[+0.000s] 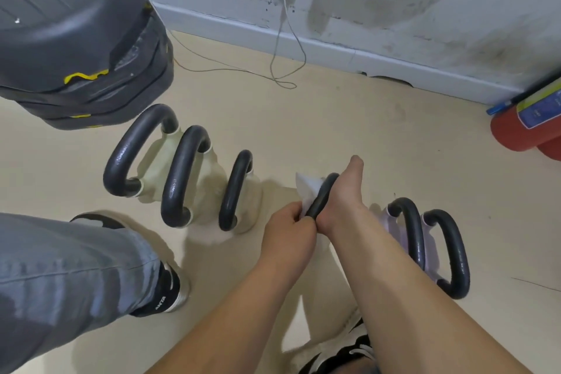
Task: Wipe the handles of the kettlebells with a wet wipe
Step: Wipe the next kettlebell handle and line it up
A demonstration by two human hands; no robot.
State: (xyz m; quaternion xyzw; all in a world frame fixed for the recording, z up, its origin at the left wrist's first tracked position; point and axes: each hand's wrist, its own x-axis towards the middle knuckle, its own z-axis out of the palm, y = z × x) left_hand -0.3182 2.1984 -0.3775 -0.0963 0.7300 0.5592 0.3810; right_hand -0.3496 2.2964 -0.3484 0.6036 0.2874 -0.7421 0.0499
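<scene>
Pinching the wet wipe (306, 188), left hand (288, 231) touches right hand (346, 194) gripping the handle (322, 196).

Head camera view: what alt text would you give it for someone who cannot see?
A person's left hand pinches a white wet wipe against a black kettlebell handle above a beige floor, while the right hand lies along that handle. Three cream kettlebells stand to its left, two lilac ones to its right.
</scene>
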